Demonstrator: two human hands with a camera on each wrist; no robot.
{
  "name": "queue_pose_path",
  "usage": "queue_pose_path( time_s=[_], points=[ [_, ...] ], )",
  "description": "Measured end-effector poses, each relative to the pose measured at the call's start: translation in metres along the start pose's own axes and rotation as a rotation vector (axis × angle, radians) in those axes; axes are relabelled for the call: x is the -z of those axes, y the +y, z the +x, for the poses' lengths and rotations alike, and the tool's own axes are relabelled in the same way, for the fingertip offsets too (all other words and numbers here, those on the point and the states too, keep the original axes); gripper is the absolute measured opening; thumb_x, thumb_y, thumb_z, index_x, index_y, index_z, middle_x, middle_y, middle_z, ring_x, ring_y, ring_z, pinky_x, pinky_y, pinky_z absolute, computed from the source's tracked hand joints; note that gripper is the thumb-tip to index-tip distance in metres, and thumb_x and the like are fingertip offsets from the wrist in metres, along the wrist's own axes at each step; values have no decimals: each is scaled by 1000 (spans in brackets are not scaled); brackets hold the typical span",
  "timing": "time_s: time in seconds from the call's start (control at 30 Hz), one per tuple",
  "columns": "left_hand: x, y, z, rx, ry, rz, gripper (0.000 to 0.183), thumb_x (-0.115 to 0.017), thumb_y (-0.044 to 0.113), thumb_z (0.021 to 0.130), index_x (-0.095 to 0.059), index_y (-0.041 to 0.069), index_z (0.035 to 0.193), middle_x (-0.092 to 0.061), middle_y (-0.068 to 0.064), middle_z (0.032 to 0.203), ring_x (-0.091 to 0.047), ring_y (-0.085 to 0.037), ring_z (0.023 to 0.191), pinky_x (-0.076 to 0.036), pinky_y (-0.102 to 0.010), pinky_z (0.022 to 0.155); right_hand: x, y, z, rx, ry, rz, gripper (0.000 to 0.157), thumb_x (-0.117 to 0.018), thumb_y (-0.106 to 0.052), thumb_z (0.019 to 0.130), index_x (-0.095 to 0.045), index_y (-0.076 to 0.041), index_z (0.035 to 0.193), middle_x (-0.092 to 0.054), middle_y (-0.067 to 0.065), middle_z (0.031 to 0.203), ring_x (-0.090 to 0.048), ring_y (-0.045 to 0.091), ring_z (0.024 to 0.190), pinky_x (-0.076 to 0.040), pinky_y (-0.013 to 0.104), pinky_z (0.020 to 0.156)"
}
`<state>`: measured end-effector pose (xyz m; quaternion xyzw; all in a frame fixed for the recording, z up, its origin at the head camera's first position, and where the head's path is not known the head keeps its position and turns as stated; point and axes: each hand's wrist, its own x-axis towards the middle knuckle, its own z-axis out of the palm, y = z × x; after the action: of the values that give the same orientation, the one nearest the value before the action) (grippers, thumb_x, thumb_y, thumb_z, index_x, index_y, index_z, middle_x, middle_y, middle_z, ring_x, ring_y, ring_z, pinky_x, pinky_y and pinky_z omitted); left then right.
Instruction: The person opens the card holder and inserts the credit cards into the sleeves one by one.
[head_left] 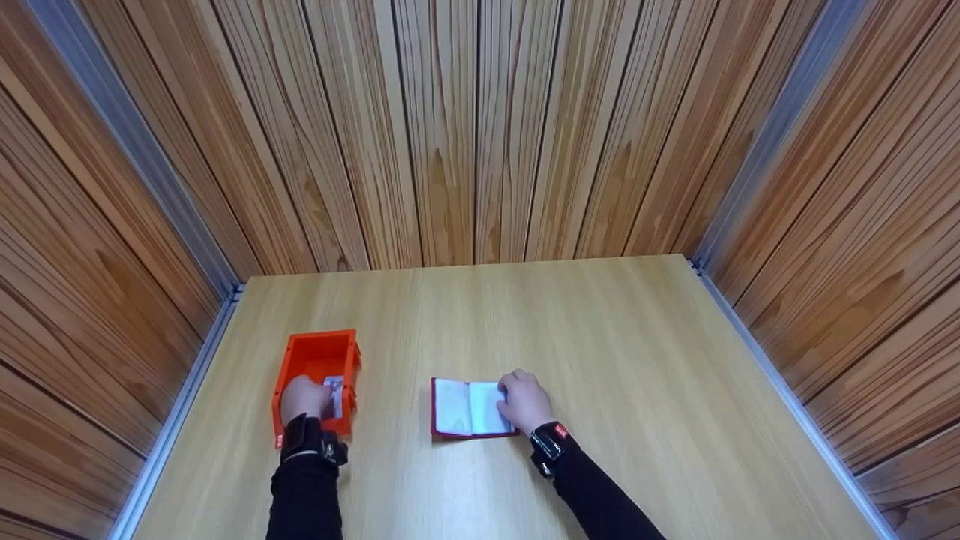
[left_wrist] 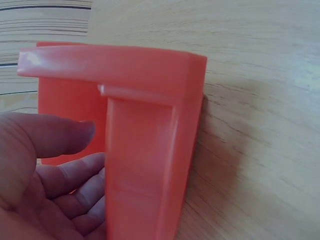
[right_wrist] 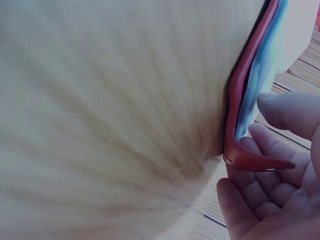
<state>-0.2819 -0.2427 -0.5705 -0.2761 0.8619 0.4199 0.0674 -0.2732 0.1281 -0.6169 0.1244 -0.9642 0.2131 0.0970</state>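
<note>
My left hand (head_left: 302,400) reaches down into an orange plastic bin (head_left: 283,375) at the left of the table. Right beside it inside the bin lies a small printed card (head_left: 334,396). The left wrist view shows the thumb (left_wrist: 65,136) apart from loosely bent fingers, nothing visible between them; the bin's wall hides the fingertips. An open booklet (head_left: 453,405) with pale pages and a red cover lies at the middle. At its right edge, my right hand (head_left: 526,401) holds it, thumb over the page; the right wrist view shows the cover's red flap (right_wrist: 257,160) between thumb and fingers.
The wooden table (head_left: 637,360) meets a wood-panelled back wall (head_left: 450,135), with panelled side walls left and right. Metal rails (head_left: 795,427) run along the table's side edges. Table surface separates the bin from the booklet.
</note>
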Motion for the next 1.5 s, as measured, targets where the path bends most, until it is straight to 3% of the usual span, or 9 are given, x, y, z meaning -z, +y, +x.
queue_pose_path(
  time_s=[0.27,0.33,0.63,0.9,1.23,1.5],
  points=[
    [-1,-4,1,-140,107,103,9,-57,2,83,-61,-5,86,-59,-17,78,-54,-36,77,-43,-44,71,1,0,-1,16,19,-6,20,-79,-10,75,-67,-3,90,-57,6,88,-57,28,87,-50,42,74],
    [-1,-4,1,-155,118,89,9,-56,0,82,-61,-6,86,-60,-18,79,-54,-37,77,-43,-45,73,0,0,-1,18,20,-6,21,-79,-10,75,-67,-3,90,-57,6,88,-57,29,87,-50,42,75],
    [-1,-2,0,-121,103,20,11,-53,-3,85,-59,-6,94,-60,-20,86,-53,-38,84,-44,-46,78,0,0,-1,20,18,-5,21,-79,-10,76,-67,-3,91,-56,6,88,-56,28,86,-50,42,74],
    [1,-1,-2,-47,28,-58,8,-54,-3,88,-57,-4,95,-55,-17,84,-52,-36,83,-43,-42,75,0,0,0,5,-6,-9,22,-79,-12,77,-67,-3,93,-56,6,89,-57,28,88,-50,42,76],
    [10,3,-2,-130,58,35,7,-56,3,86,-58,-3,87,-58,-15,80,-55,-34,79,-45,-41,70,-2,1,1,15,12,-5,22,-80,-11,75,-66,-3,90,-57,8,91,-57,29,88,-50,43,76],
    [16,10,-6,-180,104,26,23,-53,3,87,-60,-9,105,-62,-24,101,-56,-39,93,-46,-49,85,-1,1,1,10,-7,-12,22,-80,-11,75,-66,-3,91,-57,7,91,-57,29,88,-51,43,75]
  ],
)
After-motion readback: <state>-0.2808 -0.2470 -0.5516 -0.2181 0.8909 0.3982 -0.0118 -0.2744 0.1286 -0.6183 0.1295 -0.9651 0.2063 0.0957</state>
